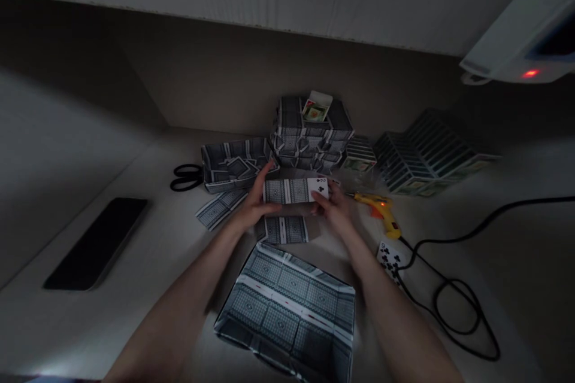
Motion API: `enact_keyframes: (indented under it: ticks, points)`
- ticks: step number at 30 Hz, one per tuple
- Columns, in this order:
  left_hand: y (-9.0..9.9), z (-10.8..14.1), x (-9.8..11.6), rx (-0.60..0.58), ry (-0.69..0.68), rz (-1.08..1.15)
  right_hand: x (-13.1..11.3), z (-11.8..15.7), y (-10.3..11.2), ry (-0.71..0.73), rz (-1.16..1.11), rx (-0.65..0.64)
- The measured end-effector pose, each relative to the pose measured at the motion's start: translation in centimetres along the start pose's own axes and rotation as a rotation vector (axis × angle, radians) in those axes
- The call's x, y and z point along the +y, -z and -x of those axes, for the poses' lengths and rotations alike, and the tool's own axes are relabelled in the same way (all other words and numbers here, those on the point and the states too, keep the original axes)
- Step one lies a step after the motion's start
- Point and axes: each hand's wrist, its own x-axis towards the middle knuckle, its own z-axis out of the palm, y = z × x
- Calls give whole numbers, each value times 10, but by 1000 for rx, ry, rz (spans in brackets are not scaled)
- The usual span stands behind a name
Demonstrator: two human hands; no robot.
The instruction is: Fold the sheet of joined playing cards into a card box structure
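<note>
A strip of joined playing cards [290, 191] stretches between my two hands, patterned backs showing, with a two of clubs face up at its right end. My left hand [254, 206] grips the strip's left end, index finger stretched upward. At the other end, my right hand [332, 203] pinches the two of clubs under the thumb. Just below lies another short card strip [285, 230] on the table. Nearest to me is a large open tray made of cards [287, 299]. One more card strip [218, 209] lies left of my left hand.
Behind my hands stand a card-built box [242, 161] with loose cards, black-handled scissors [186, 177] and a bigger card structure [312, 134]. To the right are a yellow glue gun [381, 212], its black cable [449, 281], a loose card [390, 257] and stacked card packs [431, 158]. A phone [96, 243] lies left.
</note>
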Motion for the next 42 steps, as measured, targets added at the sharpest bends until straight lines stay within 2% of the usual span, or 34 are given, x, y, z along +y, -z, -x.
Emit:
enact_keyframes:
  ticks: [5,11,16,22,25,30,36,39,42]
  points:
    - [-6,-5,-4,162,16,-156,4,4,-5,50,189,37]
    - [-13,-5,-3,232,-8,-305,5,7,-9,71,293,90]
    - [-13,-6,-6,244,-26,-270,3,5,-3,15,195,10]
    - [-7,-5,-4,167,-61,-134,4,2,1,0,111,23]
    - [-8,-3,-1,153,-31,-74,6,0,4,-28,56,22]
    - [-15,-3,1,250,49,91,5,-1,5,-13,23,27]
    - [-17,-4,-3,234,275,100,4,3,-4,17,141,5]
    - [-17,-5,-3,274,269,55,5,5,-7,35,160,6]
    - [-17,-6,-3,249,259,28,4,5,-8,32,170,5]
